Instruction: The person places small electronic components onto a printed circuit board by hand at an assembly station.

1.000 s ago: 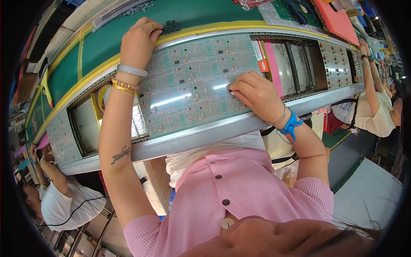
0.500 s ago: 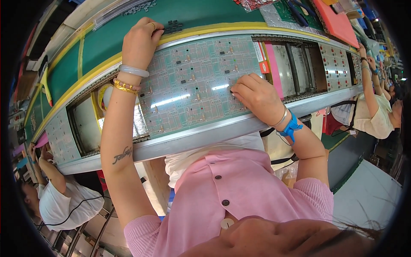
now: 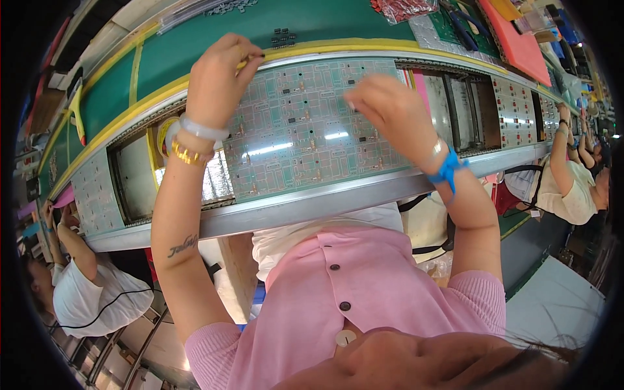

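Note:
A large green circuit board (image 3: pixel 279 172) lies in the metal rail in front of me, with several small black chips and striped resistors on it. Over its far left edge, my left hand (image 3: pixel 218 81) pinches a tiny black chip (image 3: pixel 262 56) between thumb and finger. Just beyond, a cluster of black chips (image 3: pixel 283 40) rests on the green bench top. My right hand (image 3: pixel 393 120) hovers above the right part of the board, fingers curled together and somewhat blurred; whatever they hold, if anything, is hidden. A black chip (image 3: pixel 363 139) sits on the board below that hand.
The metal rail (image 3: pixel 312 203) runs across in front of my body, with other boards (image 3: pixel 513 107) farther along. Pliers (image 3: pixel 463 29), a bag of red parts (image 3: pixel 403 8) and a pink foam sheet (image 3: pixel 517 42) are at the back right. Co-workers sit at both sides.
My left hand has come away from the chip cluster with a chip. My right hand has lifted off the board and moved farther back, uncovering a black chip there. The view has shifted slightly.

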The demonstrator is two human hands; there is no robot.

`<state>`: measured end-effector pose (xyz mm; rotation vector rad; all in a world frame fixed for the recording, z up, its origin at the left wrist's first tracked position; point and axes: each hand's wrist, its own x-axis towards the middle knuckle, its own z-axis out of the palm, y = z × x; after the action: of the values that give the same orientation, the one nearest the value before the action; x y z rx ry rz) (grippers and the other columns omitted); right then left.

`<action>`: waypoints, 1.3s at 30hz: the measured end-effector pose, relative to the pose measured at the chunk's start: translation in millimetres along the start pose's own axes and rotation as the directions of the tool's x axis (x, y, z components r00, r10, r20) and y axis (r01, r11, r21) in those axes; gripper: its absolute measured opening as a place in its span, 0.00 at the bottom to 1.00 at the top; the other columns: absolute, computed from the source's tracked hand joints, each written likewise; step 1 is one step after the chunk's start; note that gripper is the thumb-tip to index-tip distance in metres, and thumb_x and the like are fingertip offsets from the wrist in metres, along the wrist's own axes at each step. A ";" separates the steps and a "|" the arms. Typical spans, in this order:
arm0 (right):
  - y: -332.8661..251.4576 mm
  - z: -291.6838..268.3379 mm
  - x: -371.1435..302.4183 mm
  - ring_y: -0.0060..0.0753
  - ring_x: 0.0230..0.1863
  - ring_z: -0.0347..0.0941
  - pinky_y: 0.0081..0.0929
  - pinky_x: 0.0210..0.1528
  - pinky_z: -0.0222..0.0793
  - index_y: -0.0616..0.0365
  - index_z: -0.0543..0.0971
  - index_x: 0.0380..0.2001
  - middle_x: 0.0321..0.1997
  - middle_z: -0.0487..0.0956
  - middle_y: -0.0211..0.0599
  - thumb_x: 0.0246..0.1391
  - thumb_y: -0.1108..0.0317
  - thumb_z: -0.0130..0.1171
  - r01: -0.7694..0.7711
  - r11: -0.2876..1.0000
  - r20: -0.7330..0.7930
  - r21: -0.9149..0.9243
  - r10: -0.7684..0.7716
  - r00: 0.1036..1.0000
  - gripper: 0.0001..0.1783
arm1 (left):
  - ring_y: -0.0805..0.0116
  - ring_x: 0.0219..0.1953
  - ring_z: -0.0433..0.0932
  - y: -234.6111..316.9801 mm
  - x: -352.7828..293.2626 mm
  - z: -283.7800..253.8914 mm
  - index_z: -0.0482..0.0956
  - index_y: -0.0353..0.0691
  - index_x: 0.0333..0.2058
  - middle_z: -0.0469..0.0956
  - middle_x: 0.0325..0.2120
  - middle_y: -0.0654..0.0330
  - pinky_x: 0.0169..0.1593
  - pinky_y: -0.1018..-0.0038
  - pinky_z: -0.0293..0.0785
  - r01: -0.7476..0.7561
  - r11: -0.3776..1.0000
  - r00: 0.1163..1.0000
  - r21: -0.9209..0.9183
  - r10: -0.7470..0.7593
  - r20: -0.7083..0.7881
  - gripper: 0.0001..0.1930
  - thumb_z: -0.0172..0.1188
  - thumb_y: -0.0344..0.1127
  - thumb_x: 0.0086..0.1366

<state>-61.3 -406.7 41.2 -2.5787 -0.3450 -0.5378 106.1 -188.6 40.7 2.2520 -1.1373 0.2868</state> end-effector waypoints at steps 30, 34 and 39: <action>18.6 37.2 73.1 0.39 0.32 0.72 0.31 0.34 0.68 0.58 0.76 0.29 0.29 0.74 0.35 0.47 0.73 0.62 0.138 0.989 -0.145 -0.051 -0.144 0.979 0.05 | 0.62 0.31 0.75 30.1 -130.0 -48.1 0.80 0.37 0.30 0.75 0.31 0.61 0.34 0.70 0.73 0.141 0.990 0.974 0.014 -0.141 0.178 0.07 0.65 0.27 0.50; 18.3 36.6 70.2 0.39 0.34 0.72 0.33 0.35 0.69 0.58 0.77 0.28 0.29 0.74 0.34 0.48 0.71 0.61 0.121 0.992 -0.138 -0.046 -0.126 0.982 0.04 | 0.62 0.31 0.75 30.8 -130.4 -47.2 0.80 0.37 0.30 0.74 0.31 0.61 0.34 0.70 0.73 0.148 0.989 0.972 0.011 -0.147 0.183 0.07 0.65 0.27 0.50; 17.1 36.5 69.0 0.40 0.35 0.72 0.34 0.37 0.70 0.57 0.77 0.28 0.30 0.73 0.34 0.48 0.70 0.60 0.097 0.994 -0.117 -0.045 -0.102 0.988 0.04 | 0.62 0.32 0.75 31.8 -130.0 -47.0 0.80 0.37 0.30 0.74 0.30 0.60 0.34 0.70 0.72 0.145 0.989 0.974 0.017 -0.146 0.173 0.07 0.65 0.27 0.50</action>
<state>17.2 -393.1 34.6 -2.5629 -0.4274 -0.7378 5.0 -89.4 34.7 2.3865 -1.0504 0.0338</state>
